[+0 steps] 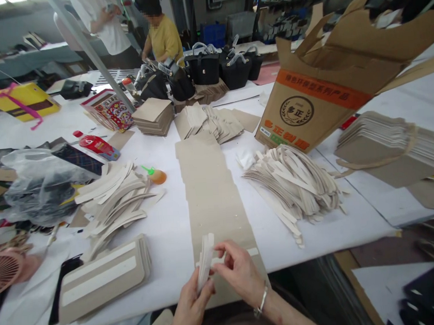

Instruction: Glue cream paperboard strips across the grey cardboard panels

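My left hand (193, 302) is wrapped round a thin bundle of pale strips (206, 257) that stands up from the fingers. Close on its right, my right hand (239, 270) has thumb and forefinger bent together at the bundle's side; what the fingertips pinch is too small to make out. Both hands are over a long row of overlapping grey-brown boards (213, 187) running away from the table's front edge. A white strip (252, 252) lies across the nearest board, partly behind my right hand.
Loose strips lie in piles at the left (120, 196) and right (294, 182). Stacked boards with white strips (105, 280) sit front left. A large open carton (308, 104), a small orange bottle (155, 175) and black bags (203, 68) stand farther back. Two people are beyond.
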### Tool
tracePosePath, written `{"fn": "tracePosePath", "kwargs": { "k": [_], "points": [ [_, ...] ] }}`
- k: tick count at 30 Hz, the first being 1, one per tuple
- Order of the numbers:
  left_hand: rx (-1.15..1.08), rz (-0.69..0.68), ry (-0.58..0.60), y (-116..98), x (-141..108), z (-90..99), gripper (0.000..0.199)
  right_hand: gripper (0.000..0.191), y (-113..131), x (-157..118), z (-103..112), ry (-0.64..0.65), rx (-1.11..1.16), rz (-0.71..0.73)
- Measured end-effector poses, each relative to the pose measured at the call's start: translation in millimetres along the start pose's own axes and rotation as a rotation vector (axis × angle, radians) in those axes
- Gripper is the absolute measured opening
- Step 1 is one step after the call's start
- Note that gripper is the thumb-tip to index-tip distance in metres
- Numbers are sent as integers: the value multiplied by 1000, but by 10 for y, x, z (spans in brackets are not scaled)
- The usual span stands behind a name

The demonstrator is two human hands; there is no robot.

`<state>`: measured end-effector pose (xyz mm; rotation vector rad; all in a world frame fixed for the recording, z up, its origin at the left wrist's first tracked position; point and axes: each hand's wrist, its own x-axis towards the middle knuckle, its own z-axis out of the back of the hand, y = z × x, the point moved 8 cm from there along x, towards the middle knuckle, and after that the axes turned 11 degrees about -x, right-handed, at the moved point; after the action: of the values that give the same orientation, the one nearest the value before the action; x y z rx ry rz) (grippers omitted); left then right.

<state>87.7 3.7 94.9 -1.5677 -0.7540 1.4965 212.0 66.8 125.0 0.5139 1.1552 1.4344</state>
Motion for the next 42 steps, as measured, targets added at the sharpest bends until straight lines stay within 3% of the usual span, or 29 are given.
{"fn": "tracePosePath", "kwargs": {
  "k": [3,8,14,17,23,32,42],
  "points": [
    [-39,-23,46,-78,21,-109,34,17,108,-95,-78,37,-14,43],
    [-2,23,11,-22,52,-95,30,15,-38,-116,-81,21,-32,-56],
    [20,160,-50,297,-6,263,41,8,-704,3,234,-66,187,-264],
    [-46,214,-102,423,19,438,44,9,-1021,76,398,-94,242,-298],
    [-175,281,-256,445,283,586,50,18,-1422,230,489,-58,184,-395],
    [-172,238,-347,562,700,708,47,25,-1659,451,440,-2,331,-472],
    [10,203,-463,581,880,828,42,23,-1872,453,426,-60,250,-575]
  ]
}}
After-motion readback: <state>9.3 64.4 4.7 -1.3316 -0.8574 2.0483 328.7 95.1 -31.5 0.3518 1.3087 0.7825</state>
